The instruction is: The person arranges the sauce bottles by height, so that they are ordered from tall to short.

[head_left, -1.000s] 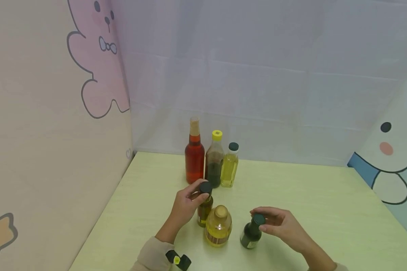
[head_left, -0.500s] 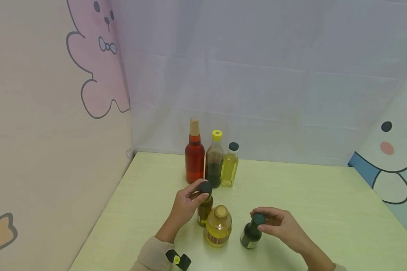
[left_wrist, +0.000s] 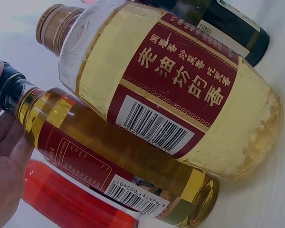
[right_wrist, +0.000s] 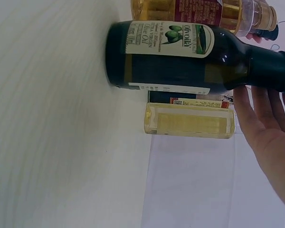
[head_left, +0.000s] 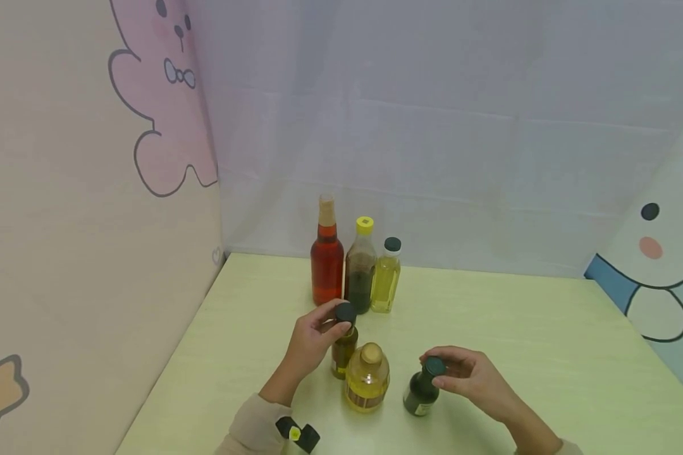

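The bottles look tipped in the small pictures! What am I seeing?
There's no robot here, just a person's left hand and right hand. The big picture is filmed from the person's head, looking down. The small ones are filmed from each wrist, and their view is turned, so bottles look tipped.

On the table, the left hand holds a brownish oil bottle, the right a dark green olive oil bottle, both near the top. Between them is a gold-capped bottle. Behind stand a red bottle, a yellow-capped bottle and a pale yellow bottle.
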`<state>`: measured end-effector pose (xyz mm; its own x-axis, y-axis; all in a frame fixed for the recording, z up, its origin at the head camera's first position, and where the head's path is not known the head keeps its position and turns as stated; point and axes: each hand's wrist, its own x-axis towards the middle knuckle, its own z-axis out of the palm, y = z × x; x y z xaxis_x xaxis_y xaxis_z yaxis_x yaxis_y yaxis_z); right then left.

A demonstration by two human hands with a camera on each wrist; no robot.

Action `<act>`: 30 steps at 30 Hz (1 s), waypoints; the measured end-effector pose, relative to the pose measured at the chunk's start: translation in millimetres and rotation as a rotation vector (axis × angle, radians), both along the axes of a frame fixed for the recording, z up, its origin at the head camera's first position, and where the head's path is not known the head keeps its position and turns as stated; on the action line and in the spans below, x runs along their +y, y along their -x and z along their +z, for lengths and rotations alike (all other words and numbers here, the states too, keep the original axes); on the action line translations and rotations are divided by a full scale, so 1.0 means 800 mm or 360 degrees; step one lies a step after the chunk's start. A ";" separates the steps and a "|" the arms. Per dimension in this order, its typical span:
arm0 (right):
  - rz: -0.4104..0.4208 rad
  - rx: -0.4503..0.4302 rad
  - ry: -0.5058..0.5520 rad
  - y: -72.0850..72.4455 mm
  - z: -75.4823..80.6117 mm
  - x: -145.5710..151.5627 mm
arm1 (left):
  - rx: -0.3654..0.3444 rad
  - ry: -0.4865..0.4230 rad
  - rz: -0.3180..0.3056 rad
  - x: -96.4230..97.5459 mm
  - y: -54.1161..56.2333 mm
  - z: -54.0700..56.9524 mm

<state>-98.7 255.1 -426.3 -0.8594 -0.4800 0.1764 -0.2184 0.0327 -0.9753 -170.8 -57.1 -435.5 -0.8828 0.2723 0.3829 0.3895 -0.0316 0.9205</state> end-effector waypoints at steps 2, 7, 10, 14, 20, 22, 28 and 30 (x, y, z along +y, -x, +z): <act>-0.0001 0.0001 -0.0022 0.001 0.000 0.001 | -0.0019 -0.0001 -0.0008 0.000 0.001 0.001; 0.0009 -0.0022 -0.0050 0.004 -0.001 0.003 | -0.0052 -0.0002 -0.0013 0.000 0.003 0.000; 0.0033 -0.0019 -0.0045 0.006 -0.002 0.004 | -0.0064 -0.0009 -0.0004 0.000 0.004 0.000; 0.0058 0.0004 -0.0033 0.008 -0.003 0.004 | -0.0066 -0.0018 -0.0005 0.000 0.004 0.001; 0.0076 0.0022 -0.0008 0.009 -0.004 0.005 | -0.0050 -0.0010 -0.0036 -0.002 0.005 0.006; 0.0081 0.0016 0.0000 0.008 -0.005 0.005 | -0.0060 0.0007 -0.0042 -0.003 0.004 0.007; 0.0079 0.0024 -0.0003 0.007 -0.006 0.005 | -0.0125 0.0040 -0.0070 -0.006 0.002 0.013; 0.0079 0.0025 -0.0004 0.007 -0.006 0.005 | -0.0139 0.0042 -0.0078 -0.006 0.001 0.015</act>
<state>-104.3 258.9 -431.3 -0.8316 -0.5224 0.1884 -0.2351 0.0239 -0.9717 -171.9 -62.0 -423.7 -0.8980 0.3248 0.2969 0.3061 -0.0238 0.9517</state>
